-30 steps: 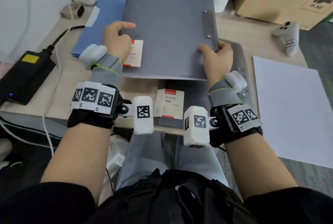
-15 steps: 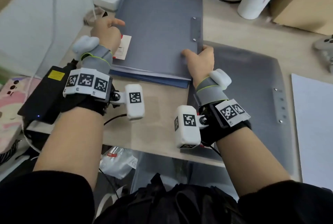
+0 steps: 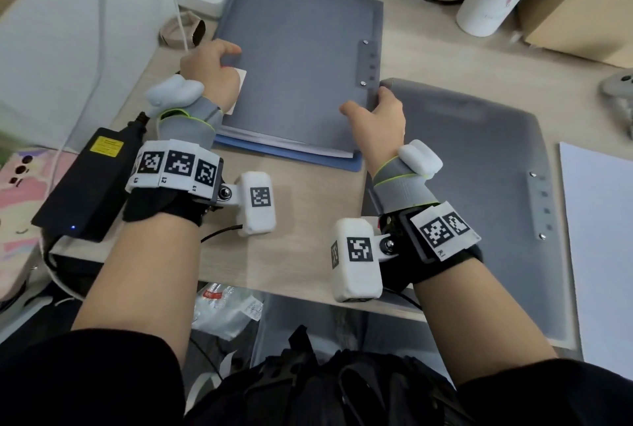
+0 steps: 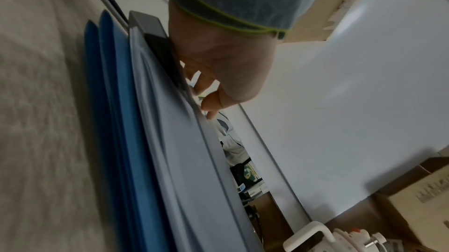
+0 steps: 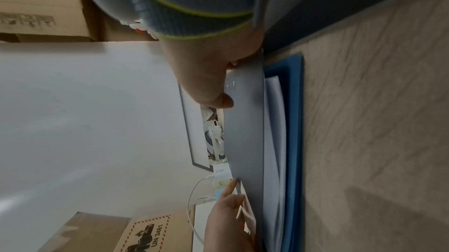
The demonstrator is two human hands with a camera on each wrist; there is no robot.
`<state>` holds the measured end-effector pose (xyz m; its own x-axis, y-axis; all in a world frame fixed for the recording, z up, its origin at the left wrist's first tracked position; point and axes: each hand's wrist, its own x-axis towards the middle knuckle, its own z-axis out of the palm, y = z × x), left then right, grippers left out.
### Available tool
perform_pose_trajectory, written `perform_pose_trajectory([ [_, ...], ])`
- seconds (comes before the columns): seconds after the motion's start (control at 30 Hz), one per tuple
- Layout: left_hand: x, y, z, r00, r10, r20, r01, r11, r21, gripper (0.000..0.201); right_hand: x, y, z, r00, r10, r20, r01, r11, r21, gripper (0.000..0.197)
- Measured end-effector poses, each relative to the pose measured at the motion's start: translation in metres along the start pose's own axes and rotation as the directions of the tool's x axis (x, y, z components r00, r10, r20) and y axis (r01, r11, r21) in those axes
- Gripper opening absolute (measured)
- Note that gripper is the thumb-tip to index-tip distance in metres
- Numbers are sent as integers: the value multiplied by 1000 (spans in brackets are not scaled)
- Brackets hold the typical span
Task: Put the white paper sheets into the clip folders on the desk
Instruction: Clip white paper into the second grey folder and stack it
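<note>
Now both hands clamp the grey folder (image 3: pixel 301 59): left hand (image 3: pixel 210 72) on its left edge, right hand (image 3: pixel 380 117) at its clip side, atop blue folder (image 3: pixel 294 155) w/ white sheets (image 5: pixel 274 121) on worktop (image 3: pixel 308 227).

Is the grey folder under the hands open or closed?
Closed. The grey folder lies flat on a blue folder, its cover down over white paper. Both hands, left hand and right hand, hold its edges.

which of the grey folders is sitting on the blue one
The left grey folder, held by both hands; blue folder edges show beneath it. The right grey folder lies directly on the desk.
</note>
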<state>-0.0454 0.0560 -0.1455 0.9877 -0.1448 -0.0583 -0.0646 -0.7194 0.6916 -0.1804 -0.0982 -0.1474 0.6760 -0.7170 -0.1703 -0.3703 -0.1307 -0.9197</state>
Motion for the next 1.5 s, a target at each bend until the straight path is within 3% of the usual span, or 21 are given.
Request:
perform_pose_trajectory([
  [0.07, -4, 2, 1, 999, 33, 22, -35, 998, 60, 47, -1, 0, -6, 1000, -11, 5, 11, 999, -34, 6],
  [0.2, -15, 4, 4, 991, 104, 79, -121, 961, 250, 49, -6, 3, -14, 999, -48, 11, 48, 997, -61, 42],
  [0.33, -33, 13, 5, 989, 87, 117, -125, 923, 364, 50, -11, 3, -21, 997, -15, 74, 22, 996, -88, 40],
  [0.43, -49, 18, 8, 985, 93, 146, -133, 947, 293, 48, -21, 1, -34, 997, -47, 55, 51, 997, -60, 4],
  [0.57, -73, 33, 15, 978, 153, 144, -179, 966, 188, 46, -32, -2, -53, 991, -130, 25, 130, 991, -33, 19],
  [0.93, -151, 78, 41, 914, 339, 225, -318, 940, -125, 35, -54, 15, -107, 968, -243, -57, 238, 968, -81, 13],
  [1.1, -179, 89, 61, 903, 330, 276, -316, 944, -97, 34, -66, 29, -141, 964, -252, -84, 230, 950, -210, 14],
  [1.33, -201, 92, 84, 890, 298, 345, -336, 940, 53, 40, -75, 68, -191, 981, -105, -163, 35, 923, -384, 24],
  [1.5, -206, 90, 103, 890, 213, 404, -300, 939, 166, 55, -77, 81, -217, 952, 62, -300, -179, 906, -383, 29],
])
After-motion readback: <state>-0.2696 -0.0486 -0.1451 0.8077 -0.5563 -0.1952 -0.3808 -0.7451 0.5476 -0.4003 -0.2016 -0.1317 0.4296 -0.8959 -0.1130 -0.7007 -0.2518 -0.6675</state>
